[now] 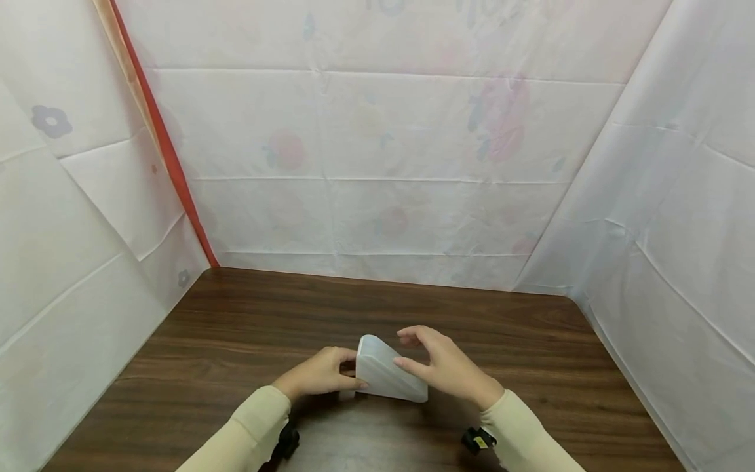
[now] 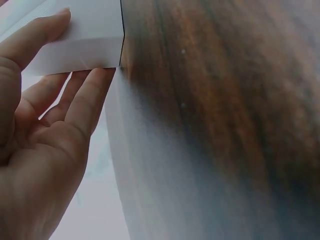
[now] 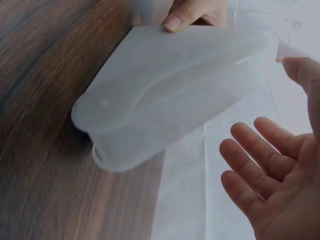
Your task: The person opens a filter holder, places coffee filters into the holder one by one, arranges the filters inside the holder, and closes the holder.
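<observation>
A white, translucent plastic wedge-shaped holder point(image 1: 383, 375) stands on the dark wooden table, its tall rounded end at the left and its slope falling to the right. My left hand point(image 1: 321, 375) grips that tall end, thumb on the near face and fingers at the side edge. In the left wrist view the thumb and fingertips straddle a corner of the holder point(image 2: 95, 30). My right hand point(image 1: 445, 367) hovers by the sloping side with its fingers spread and loosely bent. The right wrist view has a gap between those fingers and the holder point(image 3: 175, 85).
The wooden table point(image 1: 248, 314) has rounded back corners. Pale printed sheets point(image 1: 383, 216) hang behind it and along both sides. A red strip point(image 1: 171, 151) runs down the back left corner. Each wrist carries a small black camera point(image 1: 479, 440) close above the table.
</observation>
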{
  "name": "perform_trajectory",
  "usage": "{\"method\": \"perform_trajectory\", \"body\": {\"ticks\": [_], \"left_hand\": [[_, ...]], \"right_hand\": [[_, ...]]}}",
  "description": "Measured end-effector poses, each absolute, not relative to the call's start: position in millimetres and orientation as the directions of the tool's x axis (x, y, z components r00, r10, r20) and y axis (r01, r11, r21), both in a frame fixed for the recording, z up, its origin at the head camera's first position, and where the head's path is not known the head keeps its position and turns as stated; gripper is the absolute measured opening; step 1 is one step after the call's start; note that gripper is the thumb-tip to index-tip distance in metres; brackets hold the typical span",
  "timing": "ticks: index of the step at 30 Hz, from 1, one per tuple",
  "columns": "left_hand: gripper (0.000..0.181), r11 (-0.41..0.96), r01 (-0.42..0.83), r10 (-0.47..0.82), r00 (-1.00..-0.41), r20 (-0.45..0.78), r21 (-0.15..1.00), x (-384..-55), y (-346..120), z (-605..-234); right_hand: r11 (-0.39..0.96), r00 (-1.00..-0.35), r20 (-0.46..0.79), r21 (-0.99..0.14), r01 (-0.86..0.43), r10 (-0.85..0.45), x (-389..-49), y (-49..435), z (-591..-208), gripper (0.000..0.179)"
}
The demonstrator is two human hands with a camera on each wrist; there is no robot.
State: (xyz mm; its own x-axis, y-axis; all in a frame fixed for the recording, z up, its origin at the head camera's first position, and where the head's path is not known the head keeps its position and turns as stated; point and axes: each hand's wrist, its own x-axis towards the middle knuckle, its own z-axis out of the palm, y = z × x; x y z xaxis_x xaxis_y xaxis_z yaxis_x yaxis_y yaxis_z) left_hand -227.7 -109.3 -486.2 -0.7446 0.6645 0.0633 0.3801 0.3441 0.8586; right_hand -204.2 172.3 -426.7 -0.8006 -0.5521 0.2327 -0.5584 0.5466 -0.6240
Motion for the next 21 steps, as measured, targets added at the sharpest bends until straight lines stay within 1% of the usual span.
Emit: {"method": "perform_trajectory", "body": {"ticks": [6,13,21], "left_hand": [[0.033,0.374,0.404,0.663,-0.746,0.064,0.835,-228,-106,-485],[0.036,0.370,0.431,0.669,-0.739,0.086,0.823,-229,-104,-487],[0.041,0.362,0.470,0.672,-0.730,0.125,0.805,-228,-104,-485]], "right_hand": [[0.568,-0.824,0.244,-0.623,-0.537,-0.512,-203,188,-430,0.049],[0.584,-0.854,0.224,-0.647,-0.490,-0.469,-200,204,-437,0.046],[0.580,-0.843,0.262,-0.628,-0.519,-0.470,-200,215,-442,0.041]]}}
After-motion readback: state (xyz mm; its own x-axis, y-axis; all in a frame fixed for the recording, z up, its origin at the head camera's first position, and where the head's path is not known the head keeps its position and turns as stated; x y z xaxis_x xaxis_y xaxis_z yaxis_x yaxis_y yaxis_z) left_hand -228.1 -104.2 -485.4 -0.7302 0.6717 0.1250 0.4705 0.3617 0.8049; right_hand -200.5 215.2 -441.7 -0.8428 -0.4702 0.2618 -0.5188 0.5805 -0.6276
